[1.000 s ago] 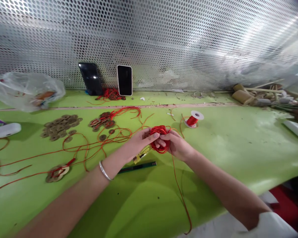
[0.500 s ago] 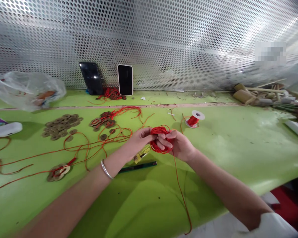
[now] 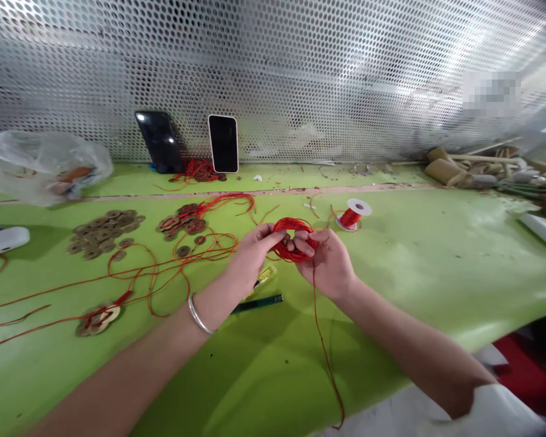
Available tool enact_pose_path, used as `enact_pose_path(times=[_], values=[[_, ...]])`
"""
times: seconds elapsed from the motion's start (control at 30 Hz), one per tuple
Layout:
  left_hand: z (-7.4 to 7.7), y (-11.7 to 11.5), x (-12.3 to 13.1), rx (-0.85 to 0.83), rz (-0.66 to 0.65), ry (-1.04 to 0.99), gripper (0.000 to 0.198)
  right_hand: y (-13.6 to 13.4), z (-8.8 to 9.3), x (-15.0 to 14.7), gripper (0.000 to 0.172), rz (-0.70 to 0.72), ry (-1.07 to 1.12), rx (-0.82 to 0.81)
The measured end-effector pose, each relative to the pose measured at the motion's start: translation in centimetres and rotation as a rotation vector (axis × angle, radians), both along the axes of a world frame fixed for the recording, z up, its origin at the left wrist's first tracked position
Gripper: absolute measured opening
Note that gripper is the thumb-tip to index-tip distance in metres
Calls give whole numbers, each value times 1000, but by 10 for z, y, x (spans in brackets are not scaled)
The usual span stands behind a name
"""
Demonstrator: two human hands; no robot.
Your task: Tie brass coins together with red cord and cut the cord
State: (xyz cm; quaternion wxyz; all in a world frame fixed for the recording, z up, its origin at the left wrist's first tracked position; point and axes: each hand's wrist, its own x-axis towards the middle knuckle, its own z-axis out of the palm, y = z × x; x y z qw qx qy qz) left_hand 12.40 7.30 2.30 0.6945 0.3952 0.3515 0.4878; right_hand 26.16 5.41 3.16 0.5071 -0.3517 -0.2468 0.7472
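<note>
A coil of red cord [image 3: 286, 250] is held between both hands above the green table [image 3: 391, 273]. My left hand [image 3: 257, 246] pinches the coil's left side between thumb and fingers. On the other side my right hand [image 3: 325, 258] grips it, with some fingertips poking through the loop. One loose end of the cord hangs from the coil toward the table's front edge. Beneath my left hand lie a yellow cutter-like tool [image 3: 264, 276], partly hidden, and a dark green stick-like tool [image 3: 261, 303]. A white spool of red thread [image 3: 355, 213] stands beyond my right hand.
Old-style coins [image 3: 104, 232] lie piled at left, near coins strung with red cord [image 3: 182, 220] and a knotted coin piece [image 3: 99, 318]. Two phones [image 3: 161, 142] lean on the perforated metal panel [image 3: 300, 79]. A plastic bag [image 3: 45, 164] sits back left, wooden pieces [image 3: 450, 172] back right.
Both hands have lifted the coil slightly, and its loop now looks more open. The yellow tool is more covered by my left hand and wrist. The whole view has shifted a little.
</note>
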Motion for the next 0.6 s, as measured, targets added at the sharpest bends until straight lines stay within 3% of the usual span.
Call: enact_pose_path(times=[0.17, 0.3, 0.47, 0.6], values=[[-3, -3, 1, 57, 12, 44, 14, -2, 2, -2, 5, -100, 56, 58], [-8, -4, 4, 44, -49, 5, 22, -3, 5, -1, 7, -95, 89, 125], [-4, -7, 6, 9, -104, -59, 25, -3, 5, 2, 17, -131, -56, 271], [-5, -9, 4, -96, -162, -90, 28, -3, 6, 3, 20, -142, -164, 289]])
